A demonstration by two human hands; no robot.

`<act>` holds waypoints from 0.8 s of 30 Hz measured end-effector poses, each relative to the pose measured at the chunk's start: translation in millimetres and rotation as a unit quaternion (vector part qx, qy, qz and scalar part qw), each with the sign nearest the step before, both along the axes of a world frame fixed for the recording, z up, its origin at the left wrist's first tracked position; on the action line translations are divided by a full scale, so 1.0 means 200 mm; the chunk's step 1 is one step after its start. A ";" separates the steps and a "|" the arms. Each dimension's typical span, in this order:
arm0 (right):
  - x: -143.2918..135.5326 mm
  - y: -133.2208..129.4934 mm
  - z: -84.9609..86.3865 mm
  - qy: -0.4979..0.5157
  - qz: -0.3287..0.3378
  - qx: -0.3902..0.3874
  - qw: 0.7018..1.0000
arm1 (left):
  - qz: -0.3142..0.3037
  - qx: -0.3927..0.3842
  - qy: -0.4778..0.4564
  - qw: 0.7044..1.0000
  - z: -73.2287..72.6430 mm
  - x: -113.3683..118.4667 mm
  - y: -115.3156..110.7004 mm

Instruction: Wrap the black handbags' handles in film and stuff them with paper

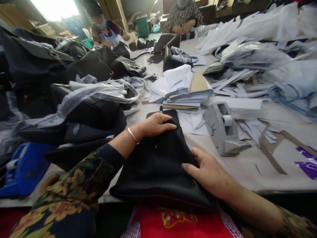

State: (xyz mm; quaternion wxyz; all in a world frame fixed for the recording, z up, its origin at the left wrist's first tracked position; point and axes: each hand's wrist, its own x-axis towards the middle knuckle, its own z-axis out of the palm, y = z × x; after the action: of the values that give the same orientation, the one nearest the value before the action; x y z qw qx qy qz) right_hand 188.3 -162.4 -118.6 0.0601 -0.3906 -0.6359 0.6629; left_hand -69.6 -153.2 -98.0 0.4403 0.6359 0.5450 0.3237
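Black, smooth, leather-like bag [153,168] lies at near edge of pale, cloth-covered table [250,172]. Right hand [210,170] holds its side, thumb on face. Left hand [156,125] touches upper part, fingers nearly straight; cannot tell if it grips. Good handling, I judge: even, light pressure, no creases. Beyond: white-and-brown paper stack [184,91]; to right, grey plastic tape dispenser [216,137].
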 end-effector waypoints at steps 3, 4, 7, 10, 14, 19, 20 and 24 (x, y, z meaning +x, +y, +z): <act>-0.02 0.01 -0.04 -0.008 -0.019 0.053 0.998 | 0.027 0.049 0.072 0.996 -0.07 0.03 0.04; -0.03 0.02 -0.05 -0.003 -0.022 0.048 0.999 | 0.034 0.067 0.088 0.993 -0.10 0.03 0.05; 0.00 0.06 -0.08 0.032 -0.030 -0.031 0.999 | 0.069 0.110 0.107 0.986 -0.17 0.05 0.04; 0.05 0.08 -0.09 0.071 -0.029 -0.158 0.984 | 0.105 0.125 0.101 0.981 -0.23 0.07 0.02; 0.06 0.07 -0.06 0.068 -0.019 -0.242 0.968 | 0.127 0.140 0.104 0.976 -0.27 0.07 0.01; 0.08 0.08 -0.05 0.088 -0.022 -0.085 0.992 | 0.176 0.146 0.115 0.967 -0.29 0.04 -0.02; 0.10 0.09 -0.05 0.102 -0.007 0.009 0.995 | 0.182 0.143 0.112 0.966 -0.29 0.03 -0.02; 0.17 0.17 0.03 0.181 0.158 0.372 0.896 | 0.181 0.142 0.096 0.968 -0.29 0.02 -0.03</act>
State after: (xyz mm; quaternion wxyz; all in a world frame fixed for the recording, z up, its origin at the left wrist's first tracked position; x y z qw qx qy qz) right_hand 222.8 -128.0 -112.7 0.2097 -0.1070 -0.8676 0.4380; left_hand -65.0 -160.1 -156.7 0.2256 0.6105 0.6391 0.4098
